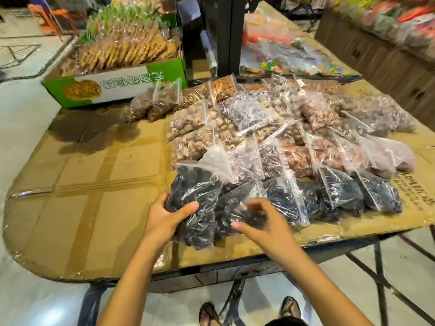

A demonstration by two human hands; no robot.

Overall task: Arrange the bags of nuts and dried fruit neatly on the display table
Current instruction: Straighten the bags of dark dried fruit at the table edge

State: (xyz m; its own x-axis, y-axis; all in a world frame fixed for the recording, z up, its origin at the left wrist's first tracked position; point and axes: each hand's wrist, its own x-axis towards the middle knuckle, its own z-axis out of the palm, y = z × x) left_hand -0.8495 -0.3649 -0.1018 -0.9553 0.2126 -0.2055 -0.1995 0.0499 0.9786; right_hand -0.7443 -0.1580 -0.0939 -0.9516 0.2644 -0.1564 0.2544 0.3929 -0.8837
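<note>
Several clear zip bags of nuts and dried fruit lie in rows on the cardboard-covered display table (94,196). A bag of dark dried fruit (195,191) sits at the near left of the pile, and my left hand (168,214) grips its left side, thumb across the front. My right hand (259,222) rests with curled fingers on the neighbouring dark fruit bag (231,205); whether it grips that bag I cannot tell. More dark bags (339,196) extend to the right. Behind them lie reddish-brown nut bags (299,158) and pale round nut bags (188,121).
A green and white box of wrapped biscuits (117,83) stands at the far left corner. A black post (223,34) rises behind the pile, with bags of coloured sweets (273,64) beyond. A wooden counter (388,67) runs at the right. My feet (249,311) show under the table edge.
</note>
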